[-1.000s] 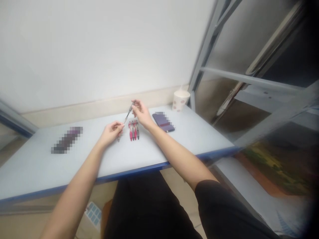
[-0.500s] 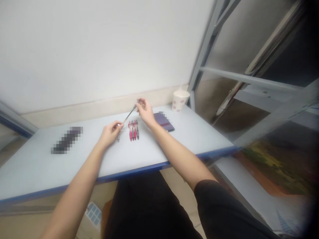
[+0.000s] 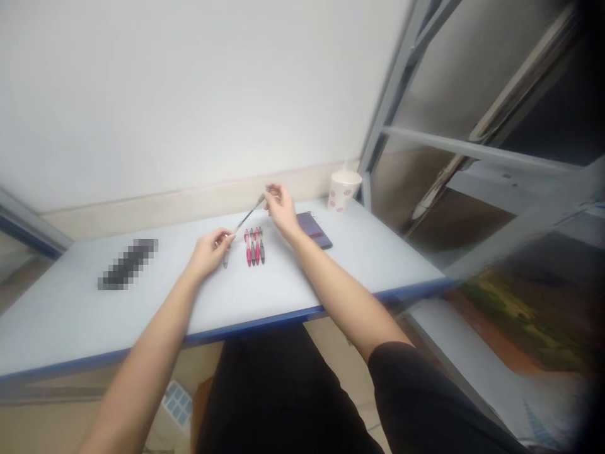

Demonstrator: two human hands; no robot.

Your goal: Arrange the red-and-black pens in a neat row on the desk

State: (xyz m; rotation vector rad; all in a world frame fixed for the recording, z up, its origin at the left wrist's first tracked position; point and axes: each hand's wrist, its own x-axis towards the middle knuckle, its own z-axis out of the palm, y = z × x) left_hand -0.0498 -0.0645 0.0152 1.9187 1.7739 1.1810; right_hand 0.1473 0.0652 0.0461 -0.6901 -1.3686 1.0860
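Observation:
Above the table, a thin dark pen refill (image 3: 249,215) slants up to the right between my two hands. My left hand (image 3: 210,251) pinches its pale lower end. Fingers closed, my right hand (image 3: 280,207) grips the upper end, where a wider grey part shows. Just under my left fingers is a small grey pen piece (image 3: 225,260); whether it is held or lies on the table I cannot tell. Several pens (image 3: 255,247) with red and grey grips lie side by side in a row between my forearms.
A dark purple notebook (image 3: 316,228) lies beyond my right wrist. Behind it stands a paper cup (image 3: 343,189) with a printed pattern. At the left of the blue-edged table (image 3: 265,293) lies a dark, pixelated object (image 3: 127,265). A metal frame (image 3: 390,107) rises at the right.
My right hand has shifted slightly up and to the right with the refill's upper end. My left hand has hardly moved. The row of pens is unchanged.

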